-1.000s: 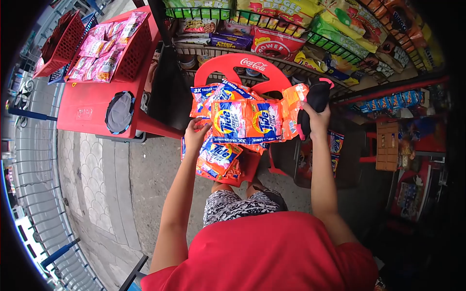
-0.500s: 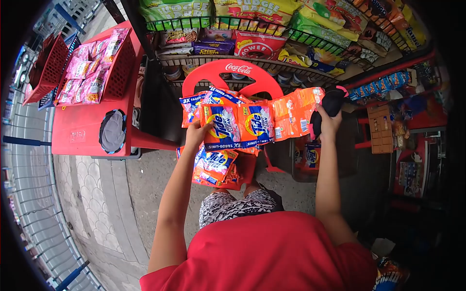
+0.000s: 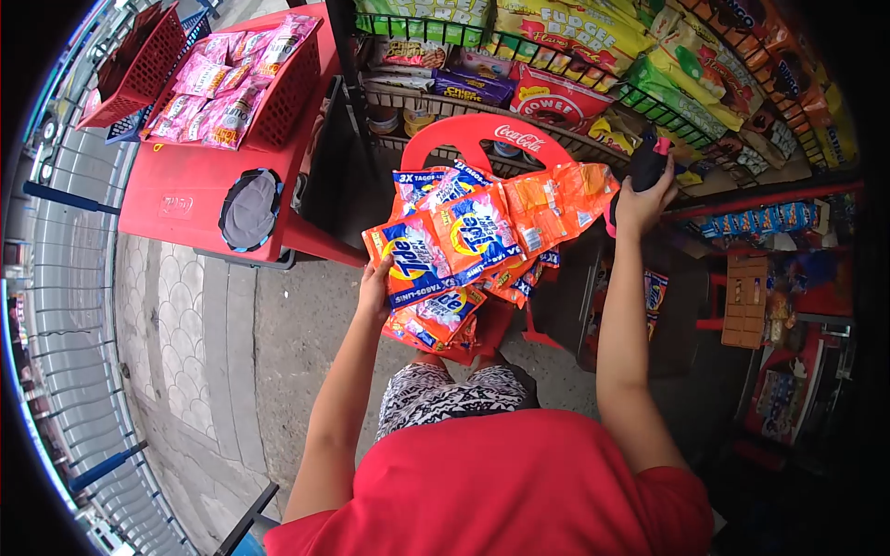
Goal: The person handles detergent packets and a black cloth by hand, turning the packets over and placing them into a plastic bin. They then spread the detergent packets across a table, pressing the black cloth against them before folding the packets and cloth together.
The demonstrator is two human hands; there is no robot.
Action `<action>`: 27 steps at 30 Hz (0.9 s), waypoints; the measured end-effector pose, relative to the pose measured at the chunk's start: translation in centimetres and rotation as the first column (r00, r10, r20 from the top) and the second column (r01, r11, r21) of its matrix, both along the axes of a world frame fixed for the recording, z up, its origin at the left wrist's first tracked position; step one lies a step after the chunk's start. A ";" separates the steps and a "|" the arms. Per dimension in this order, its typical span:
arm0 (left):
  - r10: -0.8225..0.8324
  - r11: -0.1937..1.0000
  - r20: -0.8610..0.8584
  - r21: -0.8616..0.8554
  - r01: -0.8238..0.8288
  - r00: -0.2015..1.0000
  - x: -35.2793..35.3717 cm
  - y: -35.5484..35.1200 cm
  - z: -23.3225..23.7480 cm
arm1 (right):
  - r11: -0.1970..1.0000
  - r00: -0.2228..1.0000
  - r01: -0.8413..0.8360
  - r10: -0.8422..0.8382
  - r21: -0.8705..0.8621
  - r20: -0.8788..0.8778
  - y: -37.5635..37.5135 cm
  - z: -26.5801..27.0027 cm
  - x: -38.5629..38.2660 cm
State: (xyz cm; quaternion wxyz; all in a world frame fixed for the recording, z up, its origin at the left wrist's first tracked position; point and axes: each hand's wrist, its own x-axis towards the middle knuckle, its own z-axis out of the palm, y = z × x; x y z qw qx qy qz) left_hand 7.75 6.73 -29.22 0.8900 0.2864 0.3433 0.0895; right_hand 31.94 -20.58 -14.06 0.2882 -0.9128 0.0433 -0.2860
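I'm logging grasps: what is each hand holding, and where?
The left hand grips the Tide sachet strip at its lower left end; the right hand grips a black and pink object around its lower part.

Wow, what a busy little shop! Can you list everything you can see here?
detergent sachets: many in joined strips, orange and blue, held up before the chair, more heaped below
chair: one, red, behind the sachets
table: one, red, left
baskets: two, red, one on the table, one beyond it
packets: many, pink, in the nearer basket
round pad: one, grey with a blue rim, on the table
snack bags: many, yellow, green, red, top
wire shelves: dark, under the snack bags
tool: one, black and pink, in the right hand
shirt: red, bottom
left hand: grips the sachets
right hand: grips the tool
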 end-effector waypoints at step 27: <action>-0.124 0.947 0.061 -0.291 0.137 0.990 0.1 -0.6 0.3 | 0.639 0.784 -0.597 0.337 -0.485 -0.522 12.5 -13.8 -7.6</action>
